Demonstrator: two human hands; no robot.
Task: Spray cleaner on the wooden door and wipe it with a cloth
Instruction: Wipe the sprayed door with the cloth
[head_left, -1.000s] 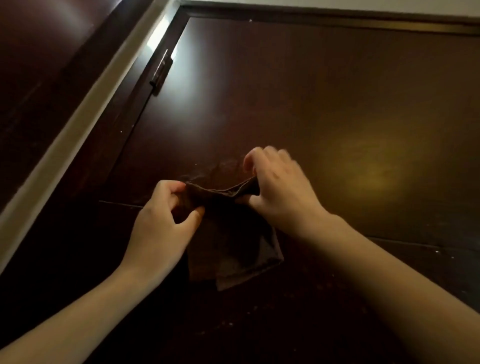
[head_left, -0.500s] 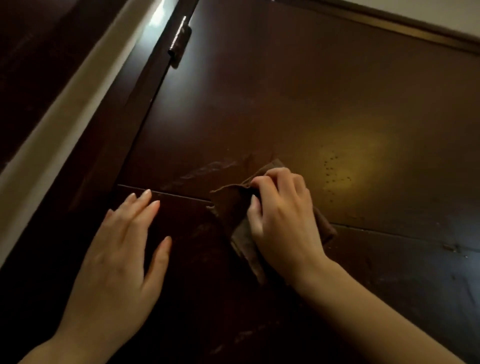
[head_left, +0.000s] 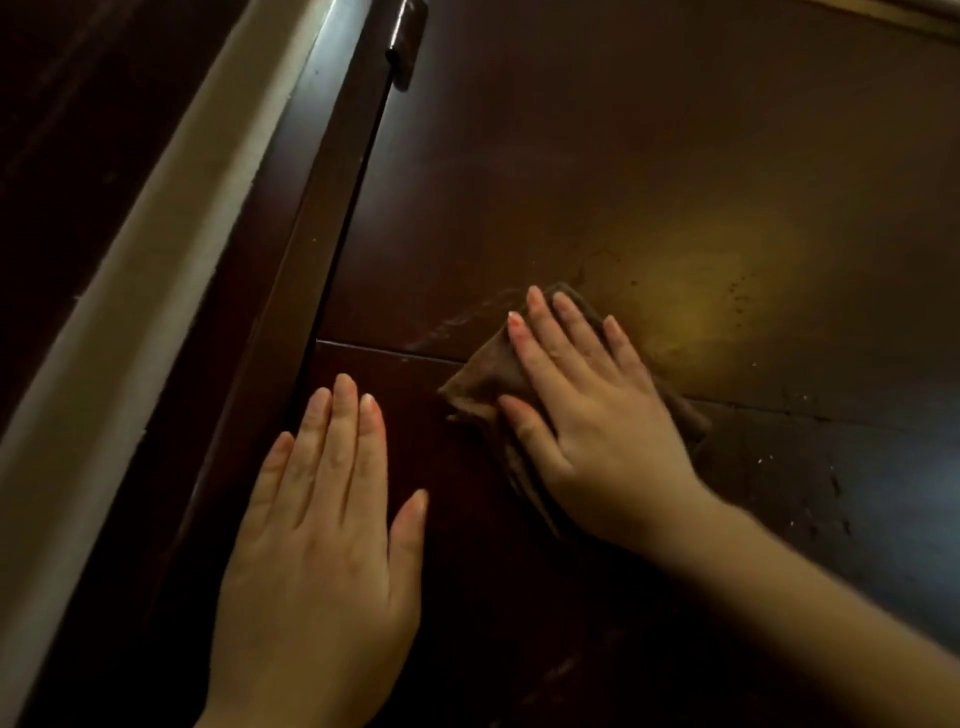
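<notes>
Cloth (head_left: 485, 374) pressed flat under right hand (head_left: 587, 415), left hand (head_left: 322, 525) beside door (head_left: 597, 156) edge

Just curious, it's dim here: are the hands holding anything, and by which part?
Nothing is gripped. The right hand presses the brown cloth flat against the door; the left hand lies bare on it.
</notes>
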